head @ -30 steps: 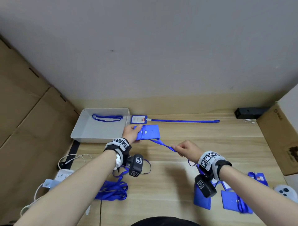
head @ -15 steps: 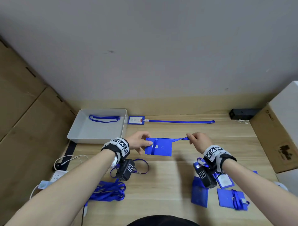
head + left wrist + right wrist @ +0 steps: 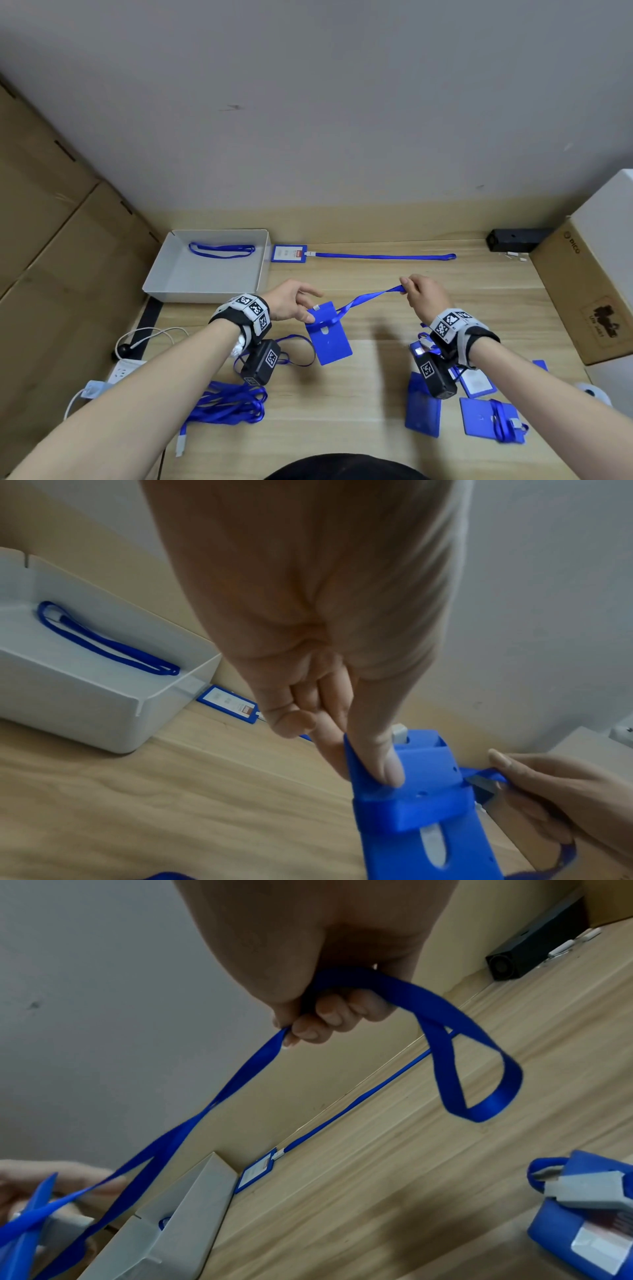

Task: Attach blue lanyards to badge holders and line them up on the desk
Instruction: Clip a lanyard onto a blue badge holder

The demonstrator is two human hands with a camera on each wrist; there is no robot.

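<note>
My left hand [image 3: 297, 304] pinches the top corner of a blue badge holder [image 3: 330, 335] held above the desk; the thumb [image 3: 377, 761] lies on its back. A blue lanyard [image 3: 368, 298] runs from the holder's top up to my right hand [image 3: 423, 293], which grips the strap in a fist [image 3: 329, 1015] with a loop [image 3: 479, 1074] hanging past it. A finished badge holder [image 3: 288, 253] with its lanyard [image 3: 383, 256] stretched straight lies by the back wall.
A white tray [image 3: 178, 274] at back left holds one lanyard [image 3: 222, 249]. A pile of lanyards [image 3: 227, 406] lies at front left, several loose badge holders [image 3: 479, 411] at front right. Cardboard boxes [image 3: 589, 294] stand at the right, a black box [image 3: 513, 240] at the back, cables [image 3: 137, 342] on the left.
Both hands drew back from the wall toward me. The holder now hangs upright from my left hand. My right hand rose and moved right, pulling the strap taut.
</note>
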